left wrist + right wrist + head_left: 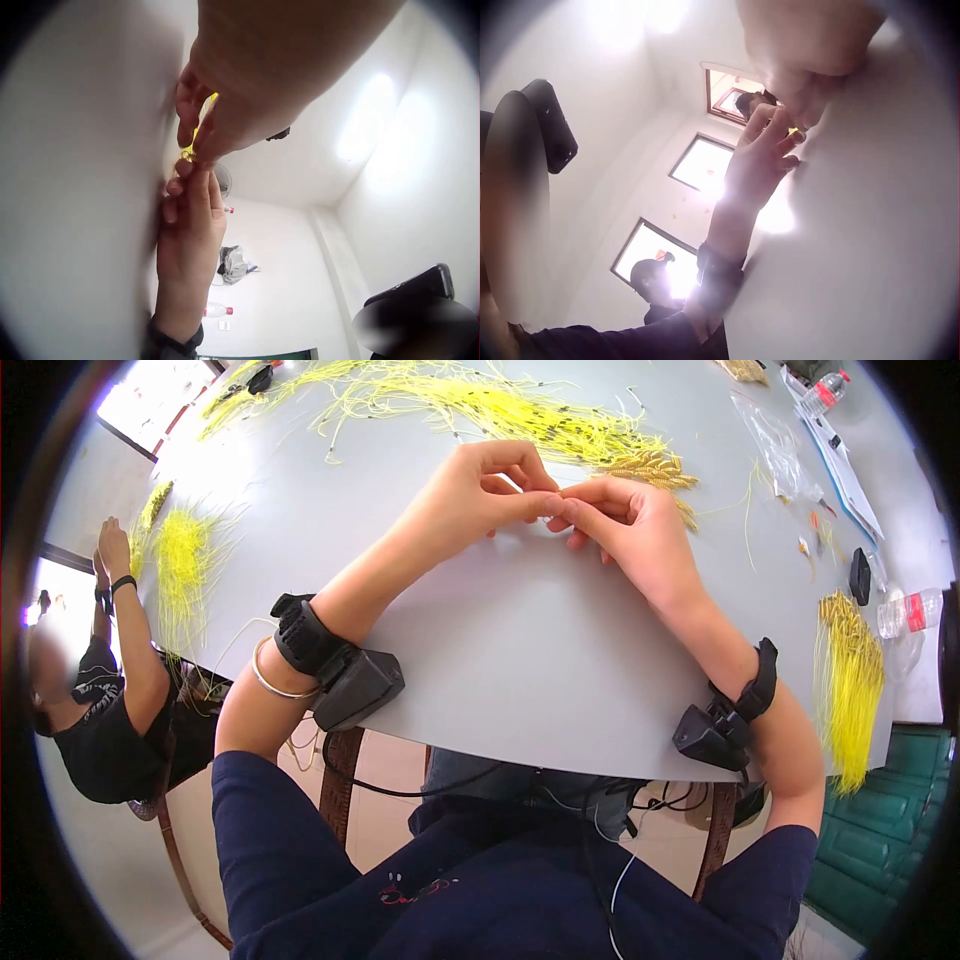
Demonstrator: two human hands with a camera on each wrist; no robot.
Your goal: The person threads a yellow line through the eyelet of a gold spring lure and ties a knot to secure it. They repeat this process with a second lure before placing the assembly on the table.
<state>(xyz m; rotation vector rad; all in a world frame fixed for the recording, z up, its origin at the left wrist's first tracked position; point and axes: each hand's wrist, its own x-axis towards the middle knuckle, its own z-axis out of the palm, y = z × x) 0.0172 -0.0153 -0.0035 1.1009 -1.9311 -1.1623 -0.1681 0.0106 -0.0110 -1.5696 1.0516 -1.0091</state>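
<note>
Table [530,660]: grey, broad. Far bundle [560,425]: long yellow strands, dark-flecked, gold braided ends, lying beyond the hands. Side bundle [852,690]: yellow, gold-topped, at the table's right. Left hand [480,495] and right hand [640,525]: fingertips meeting, both pinching the small piece [188,156]. Piece: bright yellow, gold and bumpy at one part, between the fingertips (fingers mostly hide it).

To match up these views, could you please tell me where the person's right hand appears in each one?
Head: right hand, upper half, right of centre.
Left wrist: right hand, left of centre, mostly lower half.
Right wrist: right hand, top, right of centre.
Shared landmark: left hand, its fingers meeting the right's.
</note>
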